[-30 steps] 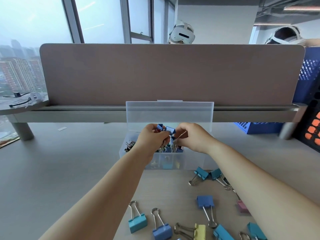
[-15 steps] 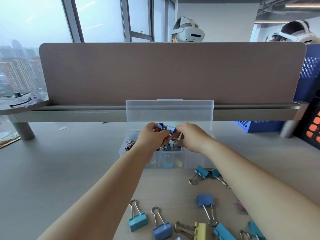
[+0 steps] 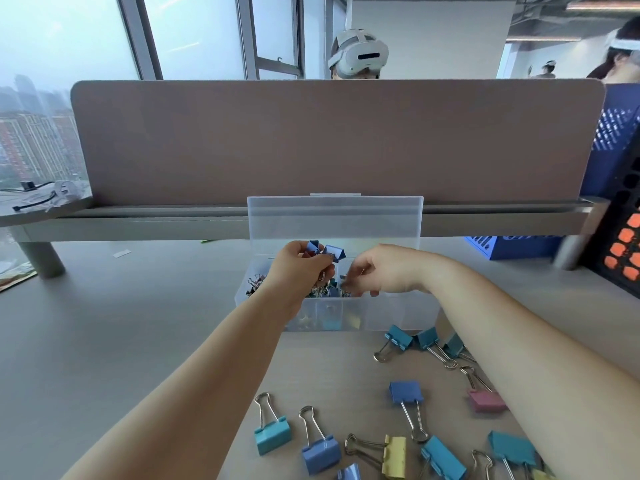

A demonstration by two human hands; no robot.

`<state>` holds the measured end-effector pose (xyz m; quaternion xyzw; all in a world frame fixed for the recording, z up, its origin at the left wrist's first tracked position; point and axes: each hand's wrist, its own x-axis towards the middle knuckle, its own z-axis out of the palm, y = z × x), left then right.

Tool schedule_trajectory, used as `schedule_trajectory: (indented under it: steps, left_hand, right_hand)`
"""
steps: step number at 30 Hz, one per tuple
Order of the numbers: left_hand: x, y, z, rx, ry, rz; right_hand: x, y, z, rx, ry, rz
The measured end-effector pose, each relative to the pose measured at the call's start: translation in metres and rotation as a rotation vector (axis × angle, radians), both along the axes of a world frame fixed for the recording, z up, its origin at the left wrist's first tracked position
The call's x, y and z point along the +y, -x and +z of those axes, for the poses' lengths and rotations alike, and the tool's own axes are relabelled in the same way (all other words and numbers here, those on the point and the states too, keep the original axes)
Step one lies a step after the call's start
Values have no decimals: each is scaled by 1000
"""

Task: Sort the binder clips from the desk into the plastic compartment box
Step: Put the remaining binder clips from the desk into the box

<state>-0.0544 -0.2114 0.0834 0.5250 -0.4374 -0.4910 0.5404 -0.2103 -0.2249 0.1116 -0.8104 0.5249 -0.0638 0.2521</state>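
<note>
A clear plastic compartment box (image 3: 401, 311) stands open on the desk, its lid (image 3: 334, 220) raised behind it. Several small clips lie in its compartments. My left hand (image 3: 299, 270) hovers over the box and grips two small blue binder clips (image 3: 327, 251) at its fingertips. My right hand (image 3: 384, 271) hangs beside it, fingers curled down into the box; whether they pinch a clip is unclear. Larger binder clips lie loose in front of the box: teal (image 3: 272, 435), blue (image 3: 321, 453), yellow (image 3: 394, 451), blue (image 3: 407, 393), pink (image 3: 486, 401).
A brown partition panel (image 3: 336, 140) on a grey shelf closes the desk's far side. Blue and black crates (image 3: 616, 237) stand at the right. People wearing headsets (image 3: 358, 55) are behind the panel. Bare desk surface (image 3: 121, 341) stretches left of the box.
My right hand let go of the blue clips' wire handle and moved right and down over the box. My left hand still holds the blue clips in the same place.
</note>
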Motion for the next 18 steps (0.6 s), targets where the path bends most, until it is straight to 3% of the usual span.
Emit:
schedule_trajectory:
  steps: [10,18]
  left_hand:
    - [-1,-2,-1,69,14,19]
    - [-1,-1,-4,-10,47,40]
  right_hand:
    - [4,0,-17,-189,41,51]
    - [4,-3,-20,-74,8,88]
